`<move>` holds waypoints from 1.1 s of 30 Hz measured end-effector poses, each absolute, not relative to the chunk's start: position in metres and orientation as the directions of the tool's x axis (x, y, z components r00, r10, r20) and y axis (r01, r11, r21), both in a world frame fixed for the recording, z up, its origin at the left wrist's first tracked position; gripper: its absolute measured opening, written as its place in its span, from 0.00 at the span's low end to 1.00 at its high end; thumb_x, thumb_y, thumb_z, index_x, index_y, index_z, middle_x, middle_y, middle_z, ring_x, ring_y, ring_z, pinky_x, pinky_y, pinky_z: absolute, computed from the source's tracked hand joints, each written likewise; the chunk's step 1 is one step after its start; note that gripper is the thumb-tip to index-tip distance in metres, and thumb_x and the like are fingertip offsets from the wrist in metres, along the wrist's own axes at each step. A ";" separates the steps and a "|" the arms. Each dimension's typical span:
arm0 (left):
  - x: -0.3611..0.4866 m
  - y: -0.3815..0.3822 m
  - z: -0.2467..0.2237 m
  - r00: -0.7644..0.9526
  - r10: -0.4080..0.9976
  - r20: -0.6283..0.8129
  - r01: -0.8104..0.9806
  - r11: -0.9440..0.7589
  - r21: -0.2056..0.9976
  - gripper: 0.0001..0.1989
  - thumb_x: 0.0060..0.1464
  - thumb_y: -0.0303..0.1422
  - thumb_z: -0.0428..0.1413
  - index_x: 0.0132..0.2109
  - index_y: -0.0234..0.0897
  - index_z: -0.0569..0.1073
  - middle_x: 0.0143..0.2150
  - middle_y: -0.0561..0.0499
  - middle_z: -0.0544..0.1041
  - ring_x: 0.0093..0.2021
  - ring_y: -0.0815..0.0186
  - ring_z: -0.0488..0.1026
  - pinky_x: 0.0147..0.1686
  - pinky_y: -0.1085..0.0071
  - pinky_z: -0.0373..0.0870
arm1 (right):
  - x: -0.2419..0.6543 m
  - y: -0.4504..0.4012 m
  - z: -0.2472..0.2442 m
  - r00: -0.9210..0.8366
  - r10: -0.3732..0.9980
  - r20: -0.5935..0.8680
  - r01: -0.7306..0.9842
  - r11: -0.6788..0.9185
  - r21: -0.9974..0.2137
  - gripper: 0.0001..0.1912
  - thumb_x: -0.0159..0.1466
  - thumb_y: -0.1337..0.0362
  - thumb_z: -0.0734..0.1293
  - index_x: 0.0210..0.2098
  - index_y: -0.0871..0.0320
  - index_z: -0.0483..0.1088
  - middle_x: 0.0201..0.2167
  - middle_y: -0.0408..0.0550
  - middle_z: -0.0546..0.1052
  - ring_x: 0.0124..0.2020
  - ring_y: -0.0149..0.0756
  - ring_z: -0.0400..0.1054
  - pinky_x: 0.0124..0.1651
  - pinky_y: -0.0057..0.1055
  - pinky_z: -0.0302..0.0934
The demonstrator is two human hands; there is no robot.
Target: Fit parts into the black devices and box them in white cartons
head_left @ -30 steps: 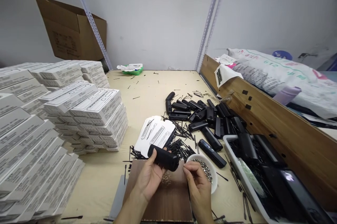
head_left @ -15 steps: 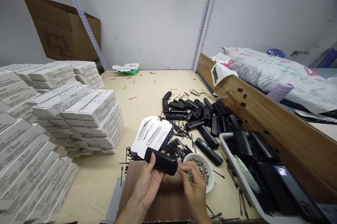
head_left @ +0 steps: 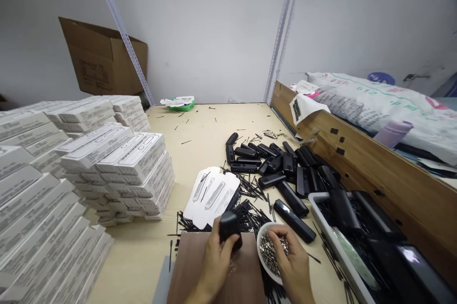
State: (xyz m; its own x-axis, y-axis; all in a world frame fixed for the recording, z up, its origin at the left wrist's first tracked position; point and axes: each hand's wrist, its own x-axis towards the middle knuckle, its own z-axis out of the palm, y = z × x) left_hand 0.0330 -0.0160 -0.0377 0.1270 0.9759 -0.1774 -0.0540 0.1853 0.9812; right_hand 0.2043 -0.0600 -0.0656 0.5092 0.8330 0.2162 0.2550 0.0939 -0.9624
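Note:
My left hand (head_left: 216, 259) is wrapped round a black elongated case (head_left: 229, 229), tilted so that one end faces me. Below them lies a brown wood-grain board (head_left: 193, 251). At the right, my right hand (head_left: 291, 256) reaches into a white bowl (head_left: 260, 254) of small shiny metal parts (head_left: 268, 254). Its thumb and fingers are drawn together over the parts; whatever they pinch is too small to make out. Behind the board lie thin black sticks (head_left: 246, 213) and flat white printed cartons (head_left: 214, 194).
Several black cases (head_left: 274, 161) are heaped behind the bowl. A white tray (head_left: 339, 251) of cases stands at right, beside a wooden barrier (head_left: 385, 166). White boxes (head_left: 132, 161) are stacked at left. A green basket (head_left: 182, 106) sits at the far edge.
My right hand has left the end of the black case and moved right into the bowl. My left hand has turned the case end-on. The view has shifted slightly.

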 end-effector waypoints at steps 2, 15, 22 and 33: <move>0.057 0.006 -0.041 0.105 0.989 -0.099 0.052 0.094 0.994 0.20 0.50 0.39 0.59 0.49 0.38 0.69 0.44 0.42 0.76 0.48 0.51 0.71 0.54 0.57 0.60 | 0.210 -0.040 -0.054 0.448 0.849 0.279 0.371 0.107 -0.922 0.11 0.61 0.56 0.64 0.30 0.56 0.71 0.29 0.47 0.74 0.34 0.40 0.67 0.38 0.33 0.59; 0.001 0.081 -0.090 0.096 0.994 -0.047 0.363 0.009 0.932 0.29 0.33 0.21 0.58 0.48 0.33 0.71 0.63 0.36 0.60 0.67 0.46 0.47 0.64 0.57 0.38 | 0.171 0.133 -0.069 0.168 0.985 0.038 0.733 -0.099 -0.673 0.16 0.40 0.76 0.74 0.27 0.60 0.70 0.37 0.58 0.75 0.45 0.52 0.66 0.47 0.41 0.54; -0.008 0.083 -0.039 0.220 0.973 -0.067 0.252 0.009 0.968 0.28 0.41 0.33 0.63 0.52 0.35 0.71 0.57 0.38 0.69 0.61 0.50 0.61 0.62 0.57 0.50 | 0.201 0.120 -0.036 -0.049 0.992 0.112 0.646 0.117 -0.754 0.07 0.55 0.69 0.67 0.24 0.56 0.64 0.28 0.42 0.75 0.39 0.37 0.67 0.45 0.34 0.55; 0.009 0.017 0.014 0.721 0.650 -0.239 -0.166 0.498 0.851 0.37 0.37 0.52 0.64 0.52 0.35 0.71 0.44 0.38 0.76 0.40 0.57 0.75 0.38 0.66 0.70 | 0.209 0.055 -0.005 -0.097 0.953 0.289 -0.228 0.261 -0.938 0.16 0.53 0.52 0.70 0.26 0.54 0.62 0.24 0.41 0.72 0.28 0.34 0.66 0.34 0.32 0.61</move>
State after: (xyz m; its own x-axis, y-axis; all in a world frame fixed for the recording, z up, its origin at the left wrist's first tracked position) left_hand 0.0089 0.0165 0.0136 0.7213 0.6499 -0.2395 -0.1660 0.4979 0.8512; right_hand 0.2094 0.0550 -0.0051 -0.0972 0.9525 0.2886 -0.2276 0.2610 -0.9381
